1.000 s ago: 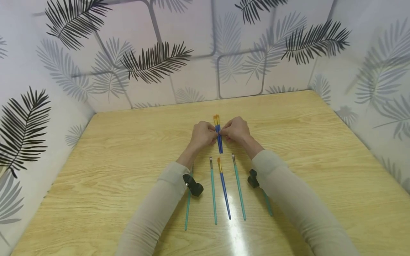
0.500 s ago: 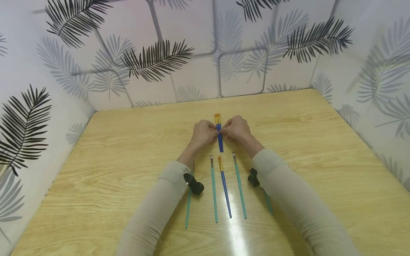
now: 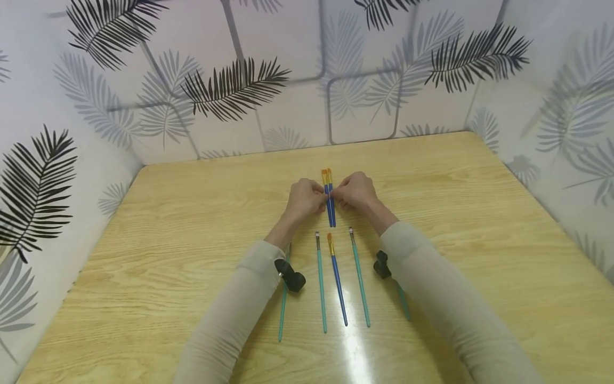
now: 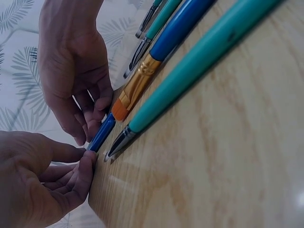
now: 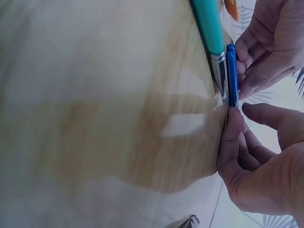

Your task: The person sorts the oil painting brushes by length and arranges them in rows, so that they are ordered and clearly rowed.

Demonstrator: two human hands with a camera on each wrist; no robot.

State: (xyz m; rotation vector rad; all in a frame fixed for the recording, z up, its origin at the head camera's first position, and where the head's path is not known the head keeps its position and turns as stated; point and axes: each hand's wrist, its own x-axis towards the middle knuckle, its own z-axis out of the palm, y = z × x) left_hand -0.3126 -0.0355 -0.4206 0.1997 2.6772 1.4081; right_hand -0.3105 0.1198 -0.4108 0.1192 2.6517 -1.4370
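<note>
Blue-handled paintbrushes, a pair, sit side by side at the far part of the wooden table, bristles pointing away from the person. The left hand pinches one handle with thumb and fingertip; the right hand pinches its neighbour from the opposite side, a hold that likely steadies both slim shafts. Nearer, a third blue brush lies between teal brushes, spaced apart, probably so each stays distinct.

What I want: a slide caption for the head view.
Left hand and right hand touch two blue-handled brushes, beyond a third blue brush and four teal ones on a table.
</note>
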